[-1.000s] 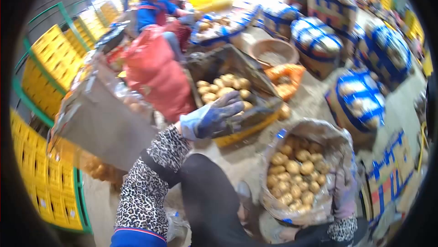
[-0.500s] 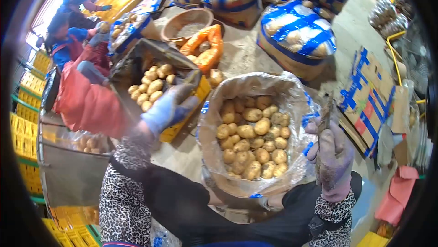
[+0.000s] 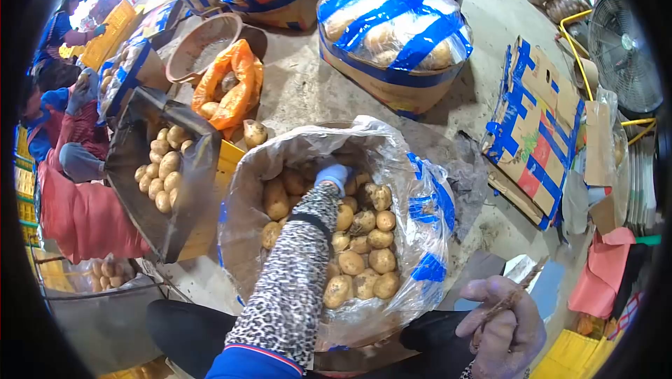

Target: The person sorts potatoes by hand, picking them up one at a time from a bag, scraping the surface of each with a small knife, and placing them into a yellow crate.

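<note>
A round-topped cardboard box lined with clear plastic [image 3: 238,169] stands before me, with potatoes [image 3: 351,263] inside. My left hand [image 3: 334,174], in a pale blue glove, reaches down among the potatoes near the box's far side. Its fingers are hidden, so whether it grips a potato cannot be told. My right hand [image 3: 505,323], in a dirty pale glove, is at the lower right, apart from the box. Its curled fingers hold a thin, brown, stalk-like strip [image 3: 514,295].
A dark-lined yellow crate [image 3: 203,228] with potatoes stands left, near an orange net bag [image 3: 227,85] and a pinkish basin [image 3: 203,46]. A taped full box [image 3: 395,88] stands beyond. Flattened cardboard [image 3: 535,130] and a fan [image 3: 625,43] are right. Co-workers sit at the left.
My left hand has moved from beside the dark-lined crate into the potato box. My right hand is lower, still holding the strip. The view has turned, shifting surroundings left.
</note>
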Tool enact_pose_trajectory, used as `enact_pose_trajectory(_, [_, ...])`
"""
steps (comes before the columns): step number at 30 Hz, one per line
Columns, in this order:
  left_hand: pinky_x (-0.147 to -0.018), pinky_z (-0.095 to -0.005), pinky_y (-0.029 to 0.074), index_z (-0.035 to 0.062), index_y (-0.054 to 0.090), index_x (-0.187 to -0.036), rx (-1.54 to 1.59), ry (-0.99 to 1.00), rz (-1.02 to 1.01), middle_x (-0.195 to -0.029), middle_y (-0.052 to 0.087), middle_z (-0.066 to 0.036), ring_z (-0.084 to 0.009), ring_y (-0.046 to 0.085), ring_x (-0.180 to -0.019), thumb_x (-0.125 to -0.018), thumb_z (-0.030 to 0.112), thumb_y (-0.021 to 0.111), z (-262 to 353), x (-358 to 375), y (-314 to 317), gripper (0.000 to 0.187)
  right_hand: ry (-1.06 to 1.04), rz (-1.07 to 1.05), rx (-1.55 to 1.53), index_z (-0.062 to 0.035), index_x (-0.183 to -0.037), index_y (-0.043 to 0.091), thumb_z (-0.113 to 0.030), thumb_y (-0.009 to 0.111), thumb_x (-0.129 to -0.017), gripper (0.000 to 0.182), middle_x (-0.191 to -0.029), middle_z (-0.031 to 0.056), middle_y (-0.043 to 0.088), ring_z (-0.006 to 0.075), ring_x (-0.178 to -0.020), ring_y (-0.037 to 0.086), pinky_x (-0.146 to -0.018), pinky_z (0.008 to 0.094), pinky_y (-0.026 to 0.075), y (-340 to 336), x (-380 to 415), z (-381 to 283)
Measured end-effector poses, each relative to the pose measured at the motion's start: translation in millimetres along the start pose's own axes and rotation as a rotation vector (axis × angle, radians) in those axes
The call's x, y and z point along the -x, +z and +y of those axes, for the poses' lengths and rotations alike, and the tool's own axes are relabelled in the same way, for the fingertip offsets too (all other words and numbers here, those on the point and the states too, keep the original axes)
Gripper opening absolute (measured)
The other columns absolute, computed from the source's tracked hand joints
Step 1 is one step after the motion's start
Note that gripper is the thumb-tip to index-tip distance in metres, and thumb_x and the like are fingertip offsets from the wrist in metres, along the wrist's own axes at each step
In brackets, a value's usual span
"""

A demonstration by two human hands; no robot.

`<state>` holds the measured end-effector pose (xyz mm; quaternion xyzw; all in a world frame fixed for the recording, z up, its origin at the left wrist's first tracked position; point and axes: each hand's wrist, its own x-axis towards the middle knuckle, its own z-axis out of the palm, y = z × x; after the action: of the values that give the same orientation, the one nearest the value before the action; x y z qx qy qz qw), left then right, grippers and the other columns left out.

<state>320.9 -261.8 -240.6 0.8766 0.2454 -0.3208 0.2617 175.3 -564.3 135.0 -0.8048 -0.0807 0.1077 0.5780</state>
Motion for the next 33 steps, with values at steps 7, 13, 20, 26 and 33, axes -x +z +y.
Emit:
enact_pose_trajectory(7, [-0.095,-0.0422,0.052,0.0108,0.073,-0.111,-0.127,0.091,-0.029,-0.119,0.068,-0.014,-0.0309,0.064,-0.112,-0.074,0.038,0.076,-13.8,2.1,-10.4,0.046,-0.053,-0.016,0.095,0.0109,-0.124,0.055,-0.028,0.056,-0.101,0.046,-0.109,0.0155,0.067,0.0136,-0.072,0.059,-0.069,0.0249,0.049,-0.1,-12.3,6.8])
enact_pose_trajectory(13, [-0.094,-0.0394,0.054,0.0135,0.073,-0.111,-0.45,0.272,0.004,-0.115,0.07,-0.012,-0.0278,0.067,-0.108,-0.065,0.032,0.087,-4.9,33.4,-9.0,0.052,-0.151,0.001,0.175,0.0166,-0.124,0.051,-0.006,0.051,-0.097,0.035,-0.1,0.0167,0.067,0.0154,-0.075,0.06,-0.069,0.0239,0.049,-2.1,13.2,20.6])
enact_pose_trajectory(20, [-0.106,-0.0495,0.043,0.0144,0.027,-0.154,0.545,-0.165,0.177,-0.143,0.052,-0.019,-0.0345,0.053,-0.129,-0.073,0.038,0.078,1.3,5.6,13.0,0.098,-0.148,0.068,0.123,0.0117,-0.125,0.056,-0.01,0.054,-0.098,0.034,-0.101,0.0126,0.067,0.0132,-0.073,0.06,-0.067,0.0253,0.05,18.8,5.1,26.0])
enact_pose_trajectory(26, [-0.106,-0.0428,0.043,0.0075,0.044,-0.142,0.567,-0.117,0.1,-0.133,0.058,-0.022,-0.0372,0.055,-0.126,-0.065,0.048,0.085,-7.4,114.7,-35.2,0.096,-0.412,-0.019,0.41,0.0093,-0.122,0.06,-0.013,0.057,-0.099,0.032,-0.095,0.0085,0.067,0.013,-0.077,0.06,-0.067,0.0258,0.049,40.3,-19.6,8.6])
enact_pose_trajectory(33, [-0.097,-0.0329,0.047,0.002,0.047,-0.131,1.143,0.469,-0.014,-0.121,0.058,-0.014,-0.0215,0.058,-0.112,-0.085,0.034,0.079,-38.2,314.3,-97.2,0.065,-0.165,-0.15,0.085,0.0077,-0.114,0.062,-0.016,0.055,-0.095,0.031,-0.077,0.011,0.064,0.0178,-0.07,0.062,-0.063,0.0318,0.051,74.2,-22.4,10.2])
